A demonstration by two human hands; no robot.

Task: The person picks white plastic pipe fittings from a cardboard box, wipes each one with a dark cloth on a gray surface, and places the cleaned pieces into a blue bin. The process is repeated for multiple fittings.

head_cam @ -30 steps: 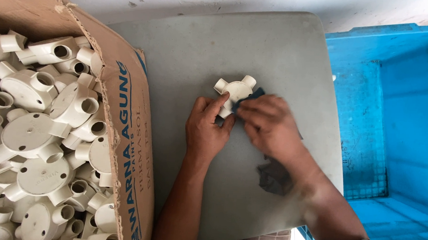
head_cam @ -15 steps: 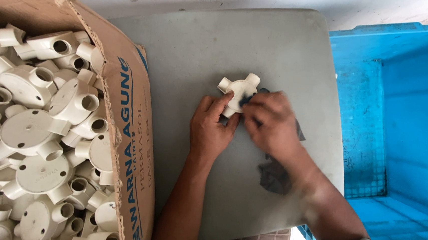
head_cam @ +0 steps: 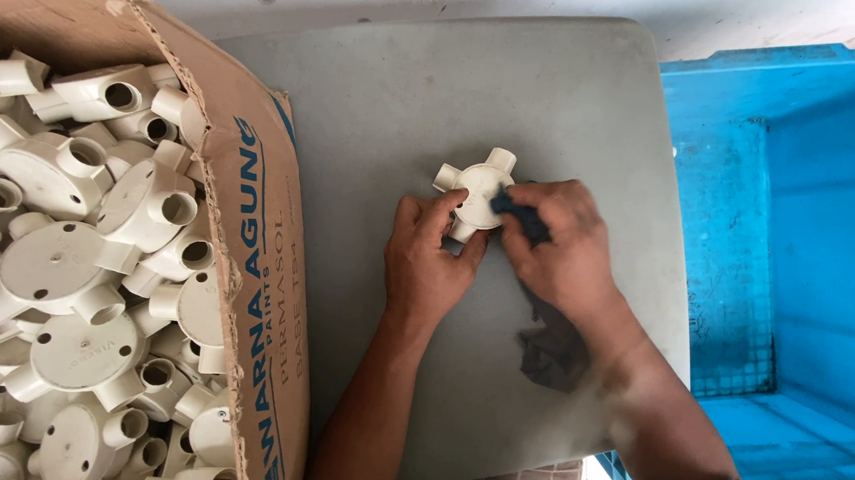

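Note:
A cream plastic junction box [head_cam: 476, 189], round with several short pipe outlets, rests on the grey table [head_cam: 427, 100]. My left hand [head_cam: 428, 260] grips its lower left edge with thumb and fingers. My right hand [head_cam: 563, 244] presses a dark blue-grey cloth [head_cam: 519, 216] against the fitting's right side. The rest of the cloth [head_cam: 551, 344] trails under my right wrist onto the table.
A cardboard box [head_cam: 264, 289] at the left is filled with several more cream junction boxes [head_cam: 65, 265]. A blue plastic crate [head_cam: 797, 266] stands at the right, beside the table edge. A pale wall or floor runs along the top.
The fitting has turned slightly in my left hand, and my right hand with the cloth has shifted a little across its right side.

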